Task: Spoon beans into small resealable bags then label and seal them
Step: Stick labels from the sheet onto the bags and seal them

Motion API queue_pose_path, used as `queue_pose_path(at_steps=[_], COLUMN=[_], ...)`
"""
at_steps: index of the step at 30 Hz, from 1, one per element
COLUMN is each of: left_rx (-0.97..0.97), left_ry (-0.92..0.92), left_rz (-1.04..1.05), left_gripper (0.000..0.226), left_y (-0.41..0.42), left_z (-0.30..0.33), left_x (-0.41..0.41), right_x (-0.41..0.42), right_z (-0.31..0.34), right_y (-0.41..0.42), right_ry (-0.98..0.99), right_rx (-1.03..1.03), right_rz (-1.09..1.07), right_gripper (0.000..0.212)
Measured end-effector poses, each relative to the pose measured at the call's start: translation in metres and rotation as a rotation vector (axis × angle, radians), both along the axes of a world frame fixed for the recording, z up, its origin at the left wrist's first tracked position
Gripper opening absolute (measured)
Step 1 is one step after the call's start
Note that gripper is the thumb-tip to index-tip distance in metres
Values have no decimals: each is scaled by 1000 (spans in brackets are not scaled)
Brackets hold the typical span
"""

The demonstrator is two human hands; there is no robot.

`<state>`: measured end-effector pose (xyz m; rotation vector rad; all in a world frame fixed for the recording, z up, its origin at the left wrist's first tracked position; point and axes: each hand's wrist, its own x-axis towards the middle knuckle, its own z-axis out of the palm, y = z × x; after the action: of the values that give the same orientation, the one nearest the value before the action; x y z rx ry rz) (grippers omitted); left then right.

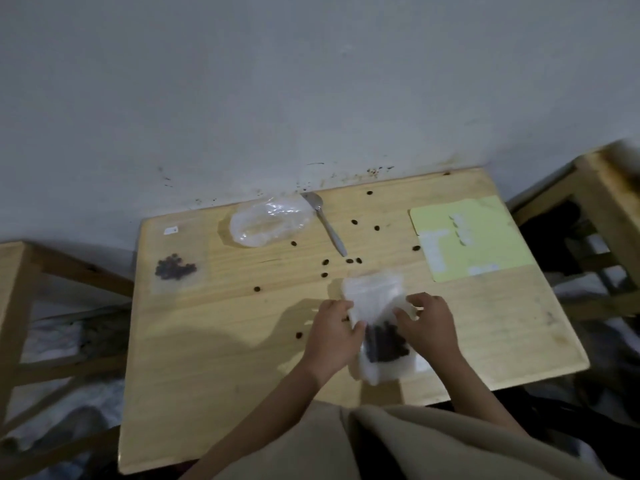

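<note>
A: What's the setting?

B: A pale wooden tabletop point(242, 341) pushed against a stained white wall point(277, 81), loose beans point(354, 222) scattered around a spoon point(327, 225).

A: And beside the spoon?

B: Left of it, crumpled clear plastic point(268, 223); farther left, a filled bag point(178, 261). Right of it, a yellow label sheet point(474, 237).

A: The hands?

B: Nearer than the spoon, the left hand point(334, 332) and right hand point(427, 323) pinch a small bag point(377, 327) with curled fingers (beans sit low inside it).
</note>
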<state>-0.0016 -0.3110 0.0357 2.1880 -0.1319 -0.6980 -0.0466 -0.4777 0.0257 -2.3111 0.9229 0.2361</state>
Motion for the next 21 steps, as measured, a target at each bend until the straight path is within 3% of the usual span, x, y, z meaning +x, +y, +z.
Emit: queue_pose_path(at_steps=[6,13,17,21], left_rx=[15,-343,-463,-513], left_ry=[-139,-102,-41,-36], left_rz=[227,444,483,484], left_gripper=[22,29,28,28], left_y=[-24,-54,-71,-82], left_z=[5,32,41,49], left_x=[1,20,36,44], right_x=[3,22,52,88], right_z=[8,18,12,-5], right_y=[-12,-63,-118,-174], right_ry=[-214,-360,-416,-369], right_rx=[132,480,308,78], right_rz=[-49,-152,-238,-255], right_gripper=[11,9,8,27])
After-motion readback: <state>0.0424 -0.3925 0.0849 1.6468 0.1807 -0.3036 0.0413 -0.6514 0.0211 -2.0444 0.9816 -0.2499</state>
